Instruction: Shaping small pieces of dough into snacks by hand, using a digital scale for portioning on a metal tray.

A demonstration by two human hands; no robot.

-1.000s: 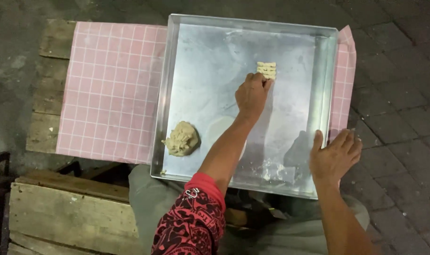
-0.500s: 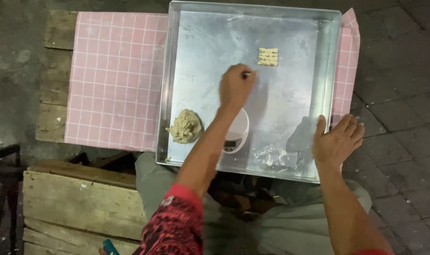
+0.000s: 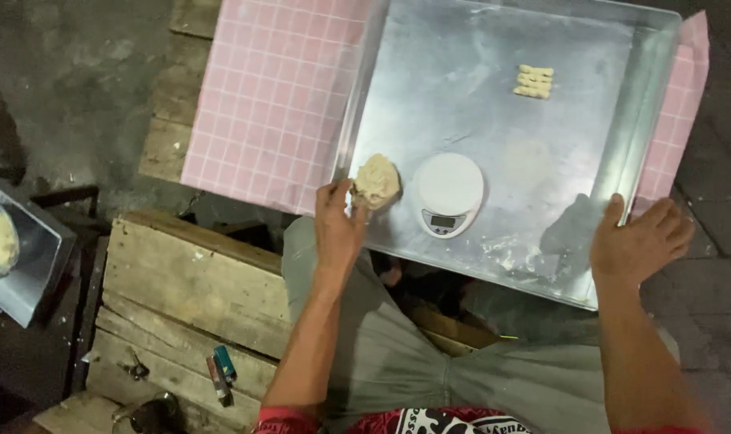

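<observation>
While the left hand [image 3: 340, 229] was up at the far side of the metal tray [image 3: 494, 72] a second ago, next to the small ridged dough pieces [image 3: 534, 81], it has now drawn back to the near left corner. There its fingers curl loosely around the lump of pale dough [image 3: 377, 180], thumb and fingertips touching the lump's left edge; whether it has pinched a bit off cannot be told. The ridged pieces lie where they were left, well beyond and to the right of this hand, so one shaped portion looks finished and the hand is back at the supply for more.

Just right of the dough stands a small round white kitchen scale [image 3: 448, 194], uncovered now that the arm no longer crosses it, with nothing on its plate. The right hand [image 3: 640, 241] has kept its place, lying flat and open on the tray's near right rim, gripping nothing, steadying it. Under the tray, left of the left hand, spreads a pink checked cloth [image 3: 269, 96] over a wooden table [image 3: 197, 281]. Two lighters [image 3: 221, 371] lie on the boards nearer the person.
</observation>
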